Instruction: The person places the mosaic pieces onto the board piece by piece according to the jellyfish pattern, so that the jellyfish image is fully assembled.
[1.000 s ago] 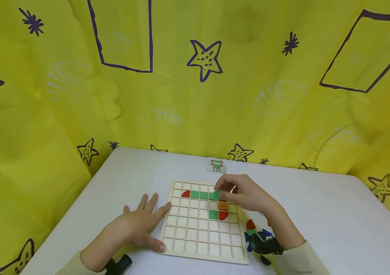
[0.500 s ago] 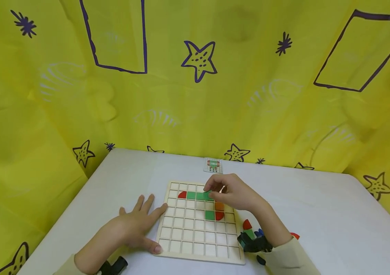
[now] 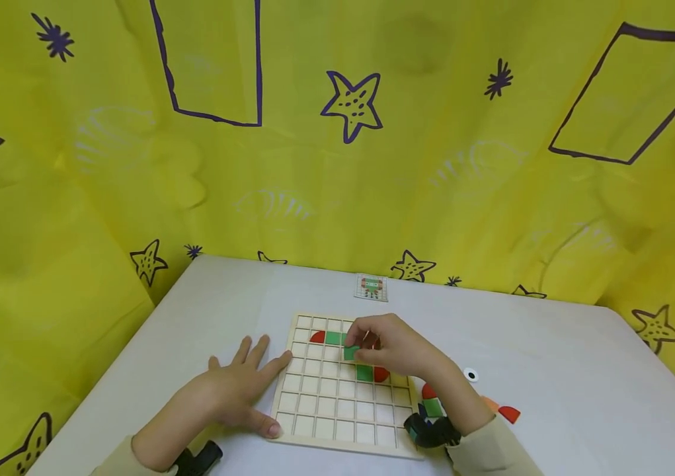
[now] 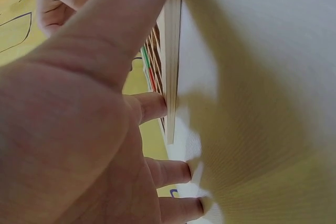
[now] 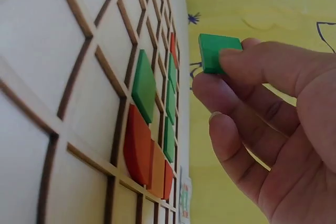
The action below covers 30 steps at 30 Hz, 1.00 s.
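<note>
My right hand (image 3: 393,344) pinches a green square tile (image 5: 212,53) between thumb and fingers. It hovers above the upper part of a wooden grid board (image 3: 325,390), and the right wrist view shows the tile apart from the board. Set in the grid are a red quarter-round tile (image 3: 318,337), a row of green squares (image 3: 333,338), another green square (image 5: 144,85), a red rounded tile (image 5: 136,145) and an orange tile (image 5: 156,169). My left hand (image 3: 233,390) lies with spread fingers at the board's left edge, thumb and index finger touching it.
Behind the board lies a small picture card (image 3: 371,287). Loose pieces lie right of the board, among them a red piece (image 3: 510,414), a green one (image 3: 433,407) and a round eye piece (image 3: 471,375). A yellow patterned cloth (image 3: 289,165) hangs behind the white table (image 3: 581,383).
My right hand has moved left across the board, then slightly nearer, with the green tile pinched in it. My left hand stays at the board's edge.
</note>
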### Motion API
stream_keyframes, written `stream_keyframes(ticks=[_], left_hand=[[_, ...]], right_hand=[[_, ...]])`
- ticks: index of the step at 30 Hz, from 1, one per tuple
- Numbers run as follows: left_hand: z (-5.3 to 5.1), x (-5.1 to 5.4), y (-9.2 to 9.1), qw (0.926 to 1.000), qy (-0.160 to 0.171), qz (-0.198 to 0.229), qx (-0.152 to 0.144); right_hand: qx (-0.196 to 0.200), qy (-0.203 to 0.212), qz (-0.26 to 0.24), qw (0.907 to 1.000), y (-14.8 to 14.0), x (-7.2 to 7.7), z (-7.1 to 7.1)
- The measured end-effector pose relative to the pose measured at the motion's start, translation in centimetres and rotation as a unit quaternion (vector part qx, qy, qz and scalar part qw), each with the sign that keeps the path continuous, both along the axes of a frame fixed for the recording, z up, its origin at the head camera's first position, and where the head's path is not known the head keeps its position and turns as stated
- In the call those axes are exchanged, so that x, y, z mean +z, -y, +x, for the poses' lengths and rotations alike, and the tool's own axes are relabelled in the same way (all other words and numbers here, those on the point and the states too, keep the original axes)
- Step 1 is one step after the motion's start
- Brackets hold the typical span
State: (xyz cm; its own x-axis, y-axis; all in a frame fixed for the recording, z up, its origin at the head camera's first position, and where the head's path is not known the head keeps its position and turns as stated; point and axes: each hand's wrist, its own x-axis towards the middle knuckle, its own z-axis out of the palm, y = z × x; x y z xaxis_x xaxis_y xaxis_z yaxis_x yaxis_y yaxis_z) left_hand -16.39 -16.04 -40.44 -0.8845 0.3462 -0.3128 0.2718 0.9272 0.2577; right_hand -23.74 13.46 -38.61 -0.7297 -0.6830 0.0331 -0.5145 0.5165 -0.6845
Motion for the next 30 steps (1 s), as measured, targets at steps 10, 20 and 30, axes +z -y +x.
stream_keyframes(ticks=[10, 20, 30], left_hand=[[-0.11, 0.13, -0.22, 1.0, -0.002, -0.007, -0.002], [-0.42, 0.57, -0.71, 0.9999, -0.001, -0.006, -0.01], [-0.02, 0.04, -0.14, 1.0, 0.003, -0.007, 0.005]], right_hand=[[0.033, -0.017, 0.051, 0.998, 0.47, -0.59, 0.52], [0.008, -0.064, 0.088, 0.994, -0.07, -0.99, 0.73], [0.02, -0.064, 0.107, 0.992, 0.74, -0.78, 0.8]])
